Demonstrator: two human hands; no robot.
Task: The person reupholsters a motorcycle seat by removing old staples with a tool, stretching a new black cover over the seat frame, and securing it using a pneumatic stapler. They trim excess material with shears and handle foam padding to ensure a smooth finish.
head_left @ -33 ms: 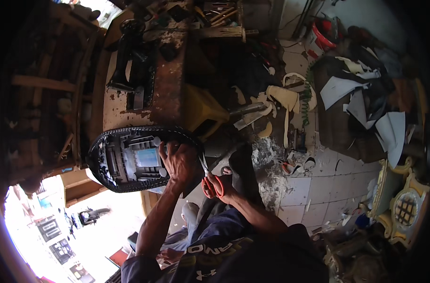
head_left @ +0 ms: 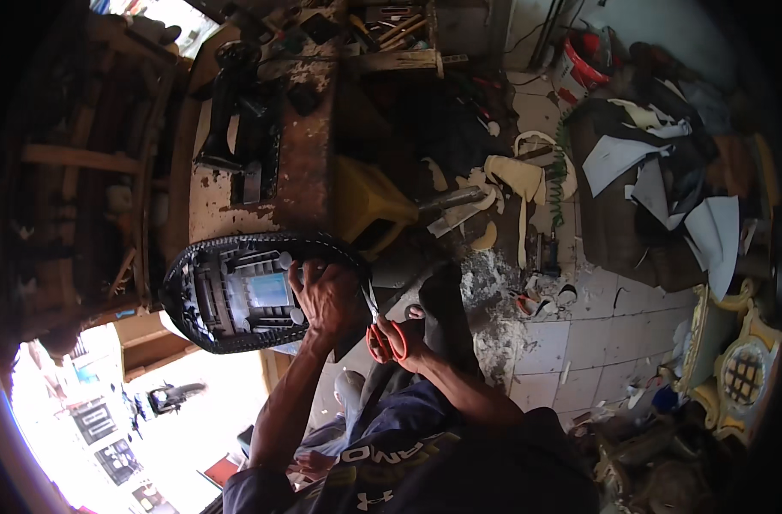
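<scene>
A: Notes from the head view; the left hand (head_left: 326, 295) lies spread over the right end of an upturned seat (head_left: 245, 293), fingers curled onto its grey plastic base, grasping it and pressing it down; the dark cover wraps round the rim, stitched edge showing.

B: And the other hand?

A: The right hand (head_left: 408, 338) is closed through the orange loops of a pair of scissors (head_left: 382, 330); the blades point up toward the seat's right edge, just beside the left hand's wrist; whether the blades are parted I cannot tell, they are thin and half in shadow.

B: Where does the seat sit?

A: Its far side rests against a worn, rust-stained table (head_left: 305, 171) that carries a black sewing machine (head_left: 236, 111); the near side hangs toward the person's lap; a yellow stool (head_left: 365, 201) stands just beyond, on a tiled floor (head_left: 545, 343) strewn with foam scraps (head_left: 515, 176).

B: How to trim here well?

A: My judgement: keep the left hand firm so the cover stays taut at the rim; bring the blades in flat along the edge, short snips, tips angled away from the holding fingers; the hand sits very near the cutting line, so that is the hazard; turn the seat rather than twist the wrist.
</scene>
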